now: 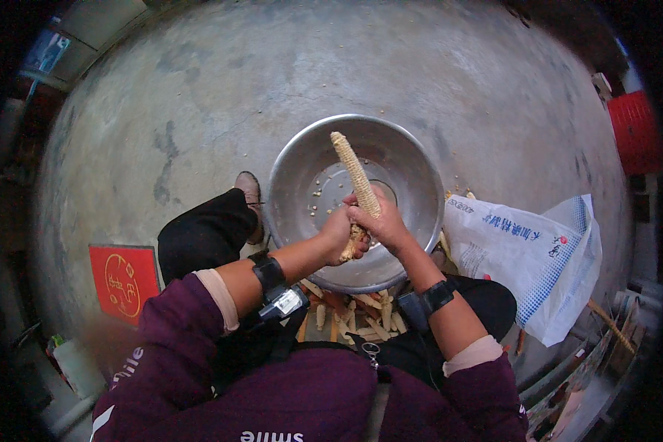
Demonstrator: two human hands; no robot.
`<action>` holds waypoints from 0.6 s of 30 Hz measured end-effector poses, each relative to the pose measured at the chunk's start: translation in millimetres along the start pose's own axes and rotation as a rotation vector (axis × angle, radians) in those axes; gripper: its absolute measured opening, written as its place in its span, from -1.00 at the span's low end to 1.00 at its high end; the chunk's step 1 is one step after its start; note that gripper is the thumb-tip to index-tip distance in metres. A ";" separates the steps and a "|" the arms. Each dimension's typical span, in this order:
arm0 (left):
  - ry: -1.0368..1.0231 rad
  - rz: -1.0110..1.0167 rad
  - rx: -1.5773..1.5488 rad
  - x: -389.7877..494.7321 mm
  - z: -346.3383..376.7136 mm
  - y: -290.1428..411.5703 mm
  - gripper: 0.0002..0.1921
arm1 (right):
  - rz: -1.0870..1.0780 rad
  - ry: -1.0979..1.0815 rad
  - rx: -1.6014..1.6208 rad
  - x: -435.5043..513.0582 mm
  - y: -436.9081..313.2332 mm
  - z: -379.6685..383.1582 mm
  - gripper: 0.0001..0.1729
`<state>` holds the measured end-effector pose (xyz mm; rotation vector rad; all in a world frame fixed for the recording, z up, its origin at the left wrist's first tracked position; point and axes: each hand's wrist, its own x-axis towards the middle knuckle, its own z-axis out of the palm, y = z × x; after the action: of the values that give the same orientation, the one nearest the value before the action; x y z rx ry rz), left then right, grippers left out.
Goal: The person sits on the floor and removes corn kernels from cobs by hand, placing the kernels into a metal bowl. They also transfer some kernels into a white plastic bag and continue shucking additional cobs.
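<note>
A stainless steel basin (295,182) stands in front of me with several loose corn kernels (315,210) on its bottom. Both hands meet over it. My right hand (385,221) is closed around the lower end of a bare, pale corn cob (354,168), which points up and away to the left. In my left hand (337,232) is a rougher, yellowish ear of corn (357,242), partly covered by the fingers. Where the two pieces meet is hidden by my hands.
Several stripped cobs (384,315) lie between my legs below the basin. A white printed plastic sack (525,248) is at the right. On the left is a red printed board or box (124,282). Scattered kernels dot the concrete floor (226,99). A red container (635,132) stands far right.
</note>
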<state>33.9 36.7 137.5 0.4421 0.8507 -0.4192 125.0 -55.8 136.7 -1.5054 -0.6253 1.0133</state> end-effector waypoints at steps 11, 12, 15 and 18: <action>0.111 0.088 0.068 0.3 9.2 -16.8 -0.49 | 0.182 0.291 -0.222 3.2 5.2 7.9 -0.67; 0.066 0.084 0.055 1.8 7.7 -13.9 -0.49 | 0.209 0.287 -0.114 5.3 5.2 5.8 -0.68; -0.101 0.027 -0.032 4.6 1.5 -5.1 -0.47 | 0.195 0.222 0.213 7.8 4.3 -1.7 -0.69; -0.001 0.095 -0.043 6.2 -0.2 -0.9 -0.55 | 0.166 0.075 0.369 6.2 3.6 -4.0 -0.63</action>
<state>37.0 35.0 132.3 0.4406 0.8325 -0.3133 130.9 -53.4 131.6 -1.2744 -0.2441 1.1240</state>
